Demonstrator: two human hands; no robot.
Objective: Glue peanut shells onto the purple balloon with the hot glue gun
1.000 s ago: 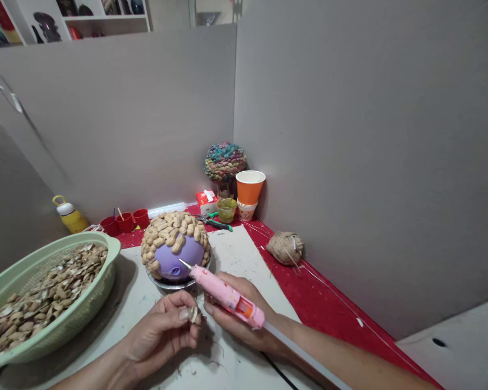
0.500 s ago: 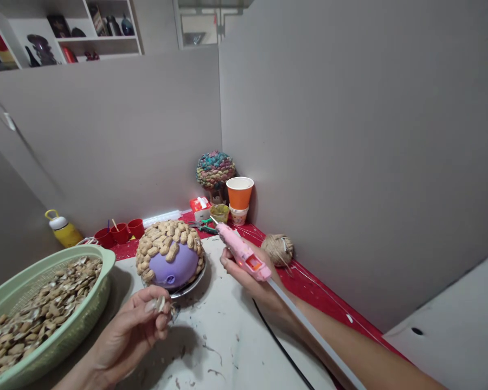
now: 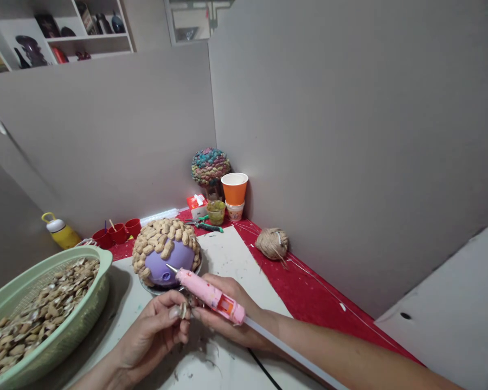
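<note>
Between the thumb and fingers of my left hand [image 3: 152,330] is a peanut shell [image 3: 185,310], its hollow side partly showing. My right hand [image 3: 231,303] is wrapped around a pink glue gun [image 3: 209,295] with a long clear glue stick running out of its back. The fingertips of both hands meet near the shell. The gun's metal tip points left, in front of a purple ball [image 3: 173,262] whose top and sides are covered with peanut shells. That ball rests on a shiny metal dish [image 3: 156,291].
A green colander [image 3: 101,292] full of peanut shells stands at the left. Behind are red cups [image 3: 119,234], a yellow bottle [image 3: 63,232], green-handled pliers [image 3: 209,226], a small olive cup [image 3: 216,213], an orange paper cup [image 3: 235,189], a coloured shell-covered tree [image 3: 210,168] and a twine ball [image 3: 272,244].
My right hand has brought the glue gun down and left, next to my left hand. My left hand has shifted slightly right with the shell. The view has turned a little right.
</note>
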